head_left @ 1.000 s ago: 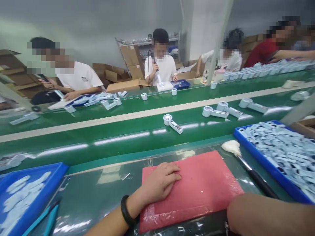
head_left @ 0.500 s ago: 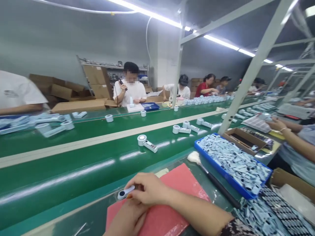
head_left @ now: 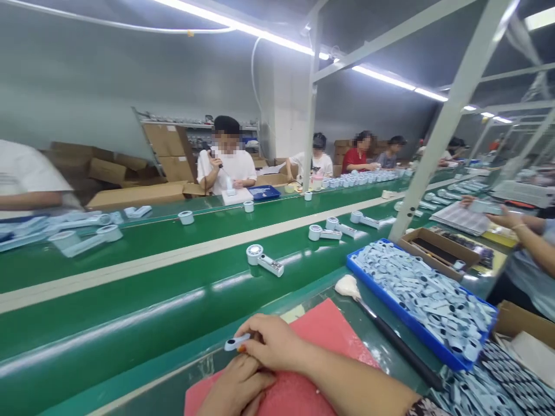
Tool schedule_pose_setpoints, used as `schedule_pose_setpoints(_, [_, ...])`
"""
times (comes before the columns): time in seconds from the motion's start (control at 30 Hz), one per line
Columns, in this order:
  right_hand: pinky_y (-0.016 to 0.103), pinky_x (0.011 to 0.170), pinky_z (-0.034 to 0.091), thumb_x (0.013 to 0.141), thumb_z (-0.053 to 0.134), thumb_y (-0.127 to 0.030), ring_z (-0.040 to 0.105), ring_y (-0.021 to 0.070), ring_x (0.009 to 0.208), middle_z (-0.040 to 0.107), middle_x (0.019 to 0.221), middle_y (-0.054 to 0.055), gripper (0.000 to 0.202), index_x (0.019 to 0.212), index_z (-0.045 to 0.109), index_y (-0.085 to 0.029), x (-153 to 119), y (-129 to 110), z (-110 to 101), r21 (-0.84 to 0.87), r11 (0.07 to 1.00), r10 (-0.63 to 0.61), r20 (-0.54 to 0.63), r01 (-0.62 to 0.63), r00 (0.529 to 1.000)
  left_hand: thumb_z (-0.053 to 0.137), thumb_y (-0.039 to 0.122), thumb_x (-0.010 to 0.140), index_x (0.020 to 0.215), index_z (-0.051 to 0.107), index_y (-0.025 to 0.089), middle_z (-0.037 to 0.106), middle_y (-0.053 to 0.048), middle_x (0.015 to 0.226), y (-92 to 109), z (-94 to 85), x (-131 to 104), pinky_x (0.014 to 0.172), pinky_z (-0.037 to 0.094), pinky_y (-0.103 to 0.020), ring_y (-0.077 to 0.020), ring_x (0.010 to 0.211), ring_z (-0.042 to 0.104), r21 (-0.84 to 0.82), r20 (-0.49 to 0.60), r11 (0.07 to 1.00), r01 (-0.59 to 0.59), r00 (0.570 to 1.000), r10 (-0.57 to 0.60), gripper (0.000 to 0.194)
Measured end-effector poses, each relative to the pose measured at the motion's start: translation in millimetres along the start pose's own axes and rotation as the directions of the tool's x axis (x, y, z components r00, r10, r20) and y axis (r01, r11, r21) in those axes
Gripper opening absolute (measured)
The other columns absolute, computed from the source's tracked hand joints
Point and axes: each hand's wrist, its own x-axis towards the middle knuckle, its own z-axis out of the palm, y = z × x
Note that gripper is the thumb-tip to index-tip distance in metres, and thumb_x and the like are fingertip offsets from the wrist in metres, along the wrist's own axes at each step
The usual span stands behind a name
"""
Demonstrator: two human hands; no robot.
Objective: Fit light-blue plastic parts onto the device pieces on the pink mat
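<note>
fingers (head_left: 255, 338) of my right hand (head_left: 271, 346) are pinched closed around a small pale-blue part (head_left: 236, 343), holding it just above the near left corner of the red mat (head_left: 323, 335). my left hand (head_left: 236, 387) lies on that mat right below, fingers loosely curled and touching the right hand; i cannot tell if they grip anything. right of the mat lies a brush (head_left: 381, 323), and beyond it a blue tray (head_left: 416, 329) heaped with pale parts. past the mat runs the green belt (head_left: 173, 277), carrying a white device (head_left: 264, 259).
</note>
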Motion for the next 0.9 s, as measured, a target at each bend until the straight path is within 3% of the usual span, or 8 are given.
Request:
schedule_pose_setpoints(0.13, [0.025,0.070,0.045,0.083,0.069,-0.014,0.060,0.0131,0.075,0.068,0.092,-0.002,0.020,0.099,0.073,-0.025,-3,1,1,0.087,0.996,-0.017,-0.003,0.017,1.000,0.043,0.006,0.091,0.110,0.065,0.025,0.069,-0.004,0.118,12,-1.2,-2,0.097,0.053,-0.031,-0.0184,0.110,0.062,-0.068,0.081,0.989,0.134,0.988,-0.128,0.035])
schedule_pose_setpoints(0.23, [0.025,0.067,0.045,0.081,0.066,-0.012,0.059,0.0137,0.072,0.065,0.084,-0.002,0.020,0.097,0.071,-0.022,-4,2,2,0.110,0.994,-0.006,0.006,0.006,1.000,0.043,0.005,0.089,0.108,0.065,0.025,0.067,-0.004,0.117,17,2.0,-4,0.095,0.051,-0.035,-0.0201,0.109,0.060,-0.098,0.073,0.980,0.174,0.983,-0.167,0.035])
schedule_pose_setpoints(0.47, [0.029,0.069,0.046,0.085,0.058,-0.023,0.059,0.0172,0.075,0.066,0.084,0.001,0.015,0.096,0.068,-0.023,-7,6,4,0.100,0.995,-0.023,0.045,0.019,0.999,0.050,0.006,0.085,0.104,0.064,0.023,0.067,-0.005,0.114,17,9.9,-8,0.096,0.049,-0.035,-0.0198,0.107,0.060,-0.044,0.048,0.987,0.154,0.987,-0.152,0.029])
schedule_pose_setpoints(0.9, [0.033,0.075,0.049,0.086,0.051,-0.046,0.063,0.0208,0.078,0.072,0.092,0.004,0.031,0.098,0.067,-0.023,-7,12,6,0.094,0.996,-0.018,0.090,0.009,0.996,0.053,0.014,0.091,0.107,0.068,0.020,0.071,-0.003,0.119,9,13.2,-11,0.107,0.046,-0.035,-0.0193,0.115,0.061,0.045,0.170,0.992,0.118,0.978,-0.124,0.022])
